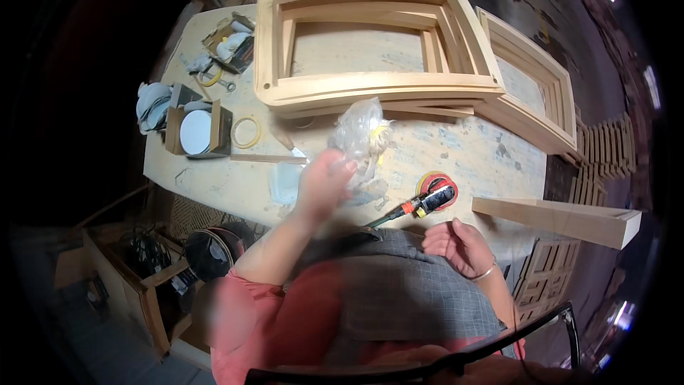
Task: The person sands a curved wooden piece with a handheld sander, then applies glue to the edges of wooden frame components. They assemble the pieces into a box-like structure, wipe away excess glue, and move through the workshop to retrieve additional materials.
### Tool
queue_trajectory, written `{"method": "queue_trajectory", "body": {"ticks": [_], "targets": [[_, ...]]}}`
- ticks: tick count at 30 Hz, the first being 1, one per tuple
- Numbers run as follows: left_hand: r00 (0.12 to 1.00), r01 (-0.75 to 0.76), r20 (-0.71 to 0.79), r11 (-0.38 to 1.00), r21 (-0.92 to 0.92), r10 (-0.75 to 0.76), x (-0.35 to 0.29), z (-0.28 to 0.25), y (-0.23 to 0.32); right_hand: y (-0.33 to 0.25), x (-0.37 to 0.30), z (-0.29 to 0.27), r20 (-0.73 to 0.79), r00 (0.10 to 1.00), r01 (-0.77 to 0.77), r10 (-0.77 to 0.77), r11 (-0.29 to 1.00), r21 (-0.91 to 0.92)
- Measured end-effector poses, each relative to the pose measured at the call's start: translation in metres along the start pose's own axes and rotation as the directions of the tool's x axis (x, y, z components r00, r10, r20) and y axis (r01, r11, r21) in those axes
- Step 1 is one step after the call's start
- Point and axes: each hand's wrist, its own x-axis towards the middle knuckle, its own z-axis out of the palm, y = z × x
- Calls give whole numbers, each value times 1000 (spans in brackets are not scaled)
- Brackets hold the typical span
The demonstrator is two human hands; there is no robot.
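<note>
Clear plastic bag (360, 127) in the left hand (324, 182)

The left hand's fingers appear closed on the bag's near end; blur hides exactly how they pinch. The bag stands just beyond the knuckles, above the table (445, 146), with a wooden frame (377, 85) past it. Something yellow (382, 132) shows at its right side, inside or behind, I cannot tell. The film looks light, limp and slippery, so a full hold on the bunched part should beat a fingertip nip. Right of that grip, nearer the body, the right hand (459, 247) hangs near a red sander (437, 192), fingers loosely bent, apparently unladen.
</note>
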Motion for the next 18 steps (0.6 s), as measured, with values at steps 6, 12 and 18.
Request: {"method": "queue_trajectory", "body": {"ticks": [6,12,18], "targets": [[554,-562,809,805,190,196,-41,43,6,-17,27,23,373,926,-206,-65,740,641],[555,-663,828,643,384,78,-32,53,4,-24,13,10,-154,864,471,-478,878,-86],[631,-718,613,657,230,475,-26,71,33,-38,-17,11,-159,762,490,-628,719,-493]]}}
